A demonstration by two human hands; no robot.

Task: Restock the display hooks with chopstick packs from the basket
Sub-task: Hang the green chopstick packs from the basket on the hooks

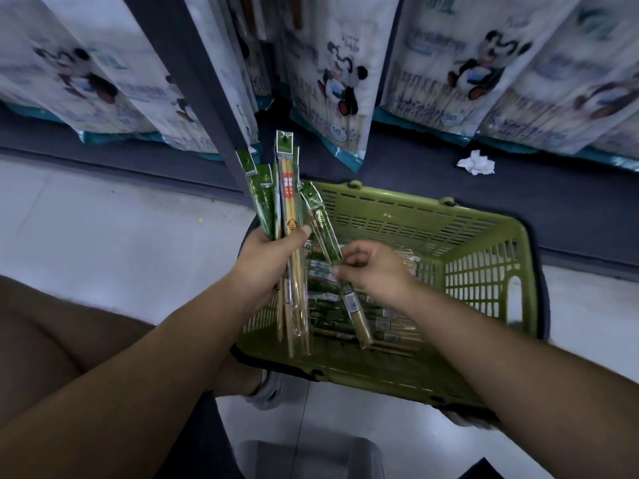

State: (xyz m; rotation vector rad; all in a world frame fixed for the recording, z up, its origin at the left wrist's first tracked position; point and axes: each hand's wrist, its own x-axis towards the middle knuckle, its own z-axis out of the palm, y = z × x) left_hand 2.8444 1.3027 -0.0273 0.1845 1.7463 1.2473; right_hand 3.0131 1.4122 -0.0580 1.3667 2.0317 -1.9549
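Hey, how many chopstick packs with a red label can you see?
1: the red-label pack stands in the bundle the left hand grips. Others may be hidden among the green packs in the basket.

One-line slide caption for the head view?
Left hand grips a bundle of chopstick packs while right hand pinches another pack over the green basket.

Grips green-labelled plastic chopstick packs (288, 191) upright in bare left hand (269, 261); pinches another green pack (323, 231) with bare right hand (375, 271).
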